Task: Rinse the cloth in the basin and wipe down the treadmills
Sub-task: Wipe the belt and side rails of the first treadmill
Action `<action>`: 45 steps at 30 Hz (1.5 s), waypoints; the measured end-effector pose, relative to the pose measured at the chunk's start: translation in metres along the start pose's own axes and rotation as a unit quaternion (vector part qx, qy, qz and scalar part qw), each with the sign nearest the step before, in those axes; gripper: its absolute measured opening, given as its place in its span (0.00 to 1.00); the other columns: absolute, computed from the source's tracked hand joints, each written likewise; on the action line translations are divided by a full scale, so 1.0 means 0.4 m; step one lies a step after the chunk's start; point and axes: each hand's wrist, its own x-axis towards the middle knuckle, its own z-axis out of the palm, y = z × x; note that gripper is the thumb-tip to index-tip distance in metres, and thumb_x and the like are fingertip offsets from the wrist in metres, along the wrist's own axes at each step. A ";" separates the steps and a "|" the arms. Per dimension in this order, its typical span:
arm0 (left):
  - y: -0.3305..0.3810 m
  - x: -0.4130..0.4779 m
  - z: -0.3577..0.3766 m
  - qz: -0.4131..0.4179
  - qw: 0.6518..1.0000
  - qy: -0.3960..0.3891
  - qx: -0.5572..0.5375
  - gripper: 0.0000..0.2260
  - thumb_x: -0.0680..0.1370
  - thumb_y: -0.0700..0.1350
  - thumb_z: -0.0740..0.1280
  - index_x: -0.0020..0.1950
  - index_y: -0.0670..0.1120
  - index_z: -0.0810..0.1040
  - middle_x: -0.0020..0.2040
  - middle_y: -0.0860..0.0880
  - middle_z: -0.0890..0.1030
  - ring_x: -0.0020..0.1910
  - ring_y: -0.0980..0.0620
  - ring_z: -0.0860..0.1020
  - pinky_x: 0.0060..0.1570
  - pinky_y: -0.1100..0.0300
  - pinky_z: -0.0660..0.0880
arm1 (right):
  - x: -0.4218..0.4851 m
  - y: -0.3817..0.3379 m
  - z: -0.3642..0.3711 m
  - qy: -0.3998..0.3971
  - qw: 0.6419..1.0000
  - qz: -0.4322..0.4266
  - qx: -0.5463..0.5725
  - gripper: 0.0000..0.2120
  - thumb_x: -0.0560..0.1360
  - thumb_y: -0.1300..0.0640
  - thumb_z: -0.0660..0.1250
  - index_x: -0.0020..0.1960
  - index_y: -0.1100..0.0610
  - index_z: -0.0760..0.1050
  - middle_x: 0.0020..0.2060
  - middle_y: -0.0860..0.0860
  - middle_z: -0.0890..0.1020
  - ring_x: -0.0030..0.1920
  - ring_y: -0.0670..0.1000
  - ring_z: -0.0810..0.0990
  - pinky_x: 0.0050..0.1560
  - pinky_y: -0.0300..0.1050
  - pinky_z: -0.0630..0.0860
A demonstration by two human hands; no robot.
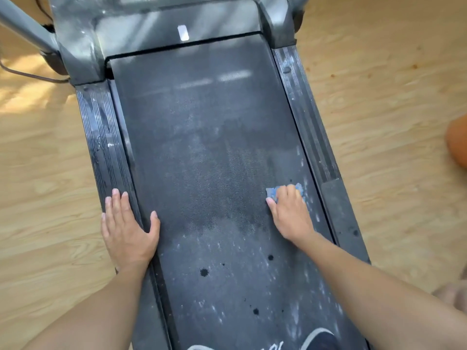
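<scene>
A dusty black treadmill belt (202, 152) runs away from me, with grey side rails on both sides. My right hand (289, 213) presses a small blue cloth (272, 192) onto the belt near its right edge, fingers curled over the cloth. My left hand (126, 226) lies flat with straight fingers on the left side rail (101, 137), thumb spread onto the belt. Wet dark streaks and pale smears mark the belt around the cloth.
Light wooden floor (379, 109) lies on both sides of the treadmill. A grey upright post (22, 26) and a cable (30, 75) stand at the far left. An orange object (458, 145) sits at the right edge. My shoe (319, 341) rests on the belt's near end.
</scene>
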 end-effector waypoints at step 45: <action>-0.001 0.006 0.010 0.003 1.000 0.018 -0.012 0.37 0.79 0.60 0.60 0.85 0.45 0.60 0.88 0.50 0.55 0.87 0.48 0.53 0.84 0.45 0.53 | -0.087 0.053 0.021 0.033 0.955 0.277 0.099 0.10 0.85 0.56 0.57 0.55 0.63 0.70 0.57 0.61 0.73 0.59 0.64 0.71 0.52 0.56 0.69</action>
